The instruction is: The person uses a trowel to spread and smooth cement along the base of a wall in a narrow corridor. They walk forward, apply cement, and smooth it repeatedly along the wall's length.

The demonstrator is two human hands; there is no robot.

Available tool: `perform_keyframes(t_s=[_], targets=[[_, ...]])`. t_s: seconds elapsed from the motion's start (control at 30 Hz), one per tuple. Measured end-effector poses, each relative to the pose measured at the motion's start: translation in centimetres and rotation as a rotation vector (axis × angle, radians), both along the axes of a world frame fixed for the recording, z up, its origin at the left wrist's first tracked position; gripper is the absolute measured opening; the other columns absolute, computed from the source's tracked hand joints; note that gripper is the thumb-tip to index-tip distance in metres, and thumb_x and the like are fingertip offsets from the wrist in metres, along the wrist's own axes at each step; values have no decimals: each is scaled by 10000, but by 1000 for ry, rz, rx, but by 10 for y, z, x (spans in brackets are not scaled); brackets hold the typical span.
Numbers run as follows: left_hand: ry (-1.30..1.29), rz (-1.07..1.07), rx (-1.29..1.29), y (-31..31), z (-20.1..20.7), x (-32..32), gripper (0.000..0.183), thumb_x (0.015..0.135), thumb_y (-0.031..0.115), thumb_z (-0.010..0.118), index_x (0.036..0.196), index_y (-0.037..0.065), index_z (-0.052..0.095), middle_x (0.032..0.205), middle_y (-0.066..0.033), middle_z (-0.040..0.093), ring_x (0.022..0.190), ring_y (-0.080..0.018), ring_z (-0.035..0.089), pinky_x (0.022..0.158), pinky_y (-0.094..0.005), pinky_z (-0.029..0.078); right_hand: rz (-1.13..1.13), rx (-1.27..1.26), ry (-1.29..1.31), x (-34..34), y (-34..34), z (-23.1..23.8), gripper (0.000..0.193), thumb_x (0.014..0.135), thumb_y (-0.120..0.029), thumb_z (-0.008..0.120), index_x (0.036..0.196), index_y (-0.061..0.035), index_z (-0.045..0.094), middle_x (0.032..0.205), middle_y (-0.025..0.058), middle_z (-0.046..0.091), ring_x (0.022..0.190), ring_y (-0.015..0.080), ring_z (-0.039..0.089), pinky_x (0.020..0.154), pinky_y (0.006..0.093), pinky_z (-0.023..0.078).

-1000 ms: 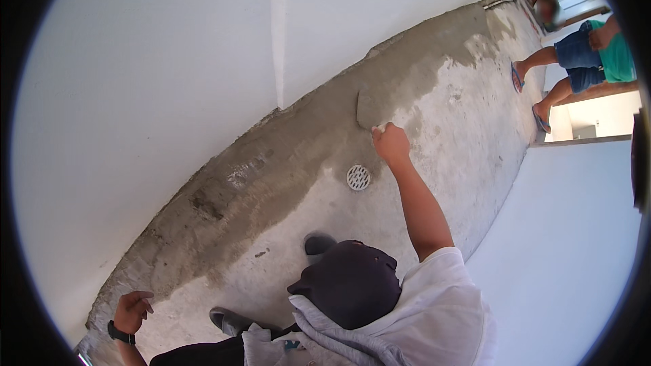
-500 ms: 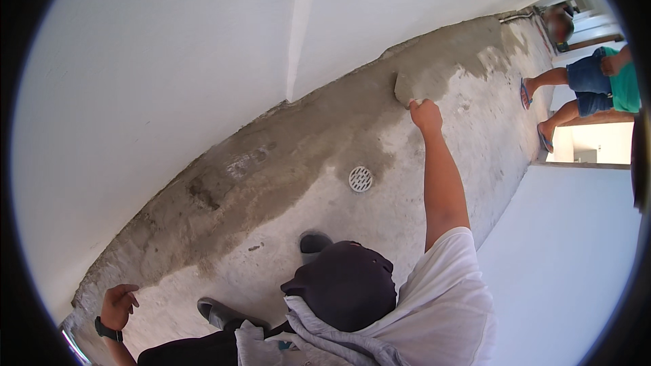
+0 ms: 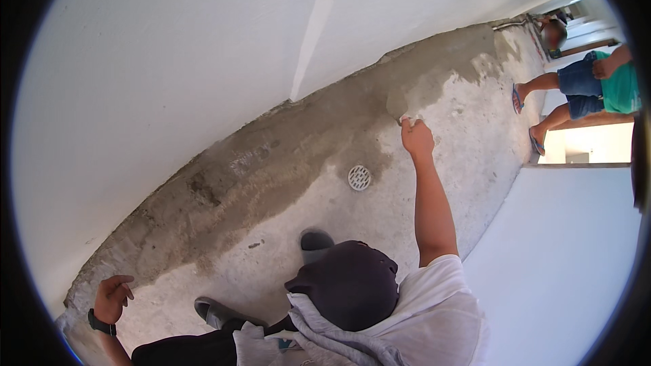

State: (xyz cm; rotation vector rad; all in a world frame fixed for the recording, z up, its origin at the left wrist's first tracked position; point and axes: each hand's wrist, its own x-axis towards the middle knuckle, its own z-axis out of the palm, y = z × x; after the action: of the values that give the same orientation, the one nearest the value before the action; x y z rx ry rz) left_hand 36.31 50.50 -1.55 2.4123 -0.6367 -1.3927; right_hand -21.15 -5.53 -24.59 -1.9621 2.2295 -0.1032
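My right hand [image 3: 418, 139] is closed round the handle of a trowel [image 3: 397, 104], whose flat grey blade lies over the edge of the wet cement [image 3: 325, 125]. Cement coats the blade, so its outline partly blends with the floor. Over at the lower left, my left hand [image 3: 112, 296] hangs with loosely bent fingers and nothing in it; a dark watch [image 3: 102, 323] is on its wrist. Between my hands and nearer the trowel sits a round white slotted drain cover [image 3: 359, 177], with damp cement along its upper side.
A white wall [image 3: 203, 41] bounds the cement strip on the far side. My dark shoes [image 3: 220, 313] stand on pale dry concrete [image 3: 461, 142]. At right, a person in a green shirt [image 3: 620, 81] and sandals stands near a bright doorway [image 3: 590, 144]; another person [image 3: 553, 34] is farther back.
My right hand has drawn the trowel down and slightly left, toward me. My left hand has shifted a little left and up. The standing person appears slightly further left.
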Motion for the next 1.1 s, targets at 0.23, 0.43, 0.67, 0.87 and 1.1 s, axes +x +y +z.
perform_keyframes(t_s=[0.23,0.43,0.67,0.87,1.1], targets=[[6,17,31,8,1,-4,313,898,33,516,1128,-54,709,717,-61,676,572,-100,584,541,-242,455,-94,-19,192,-34,-72,-23,493,940,-467,630,1070,6,681,1115,253,733,1065,398,715,910,495,566],[-1,46,19,13,11,-12,317,899,29,507,1134,-61,699,739,-58,664,595,-98,583,548,-238,451,-23,53,195,-14,-64,-47,458,937,-465,637,1061,-29,702,1069,218,749,1029,398,724,881,507,570],[-6,15,-49,15,13,-7,330,902,35,507,1164,-61,684,753,-50,649,632,-95,590,562,-238,453,217,44,122,-2,-10,-48,480,945,-473,631,1062,-12,698,981,263,738,952,453,717,836,548,567],[-31,-12,-114,23,15,0,334,900,49,508,1162,-62,684,747,-51,642,632,-99,583,570,-245,449,215,103,51,27,52,-43,489,943,-467,644,1051,7,694,961,284,730,960,465,711,834,543,568],[-92,-43,-129,33,35,-13,342,897,89,523,1153,-67,688,724,-58,642,618,-108,572,578,-258,449,273,117,-96,81,129,-36,470,940,-419,670,979,48,694,892,324,705,909,495,697,792,555,555]])
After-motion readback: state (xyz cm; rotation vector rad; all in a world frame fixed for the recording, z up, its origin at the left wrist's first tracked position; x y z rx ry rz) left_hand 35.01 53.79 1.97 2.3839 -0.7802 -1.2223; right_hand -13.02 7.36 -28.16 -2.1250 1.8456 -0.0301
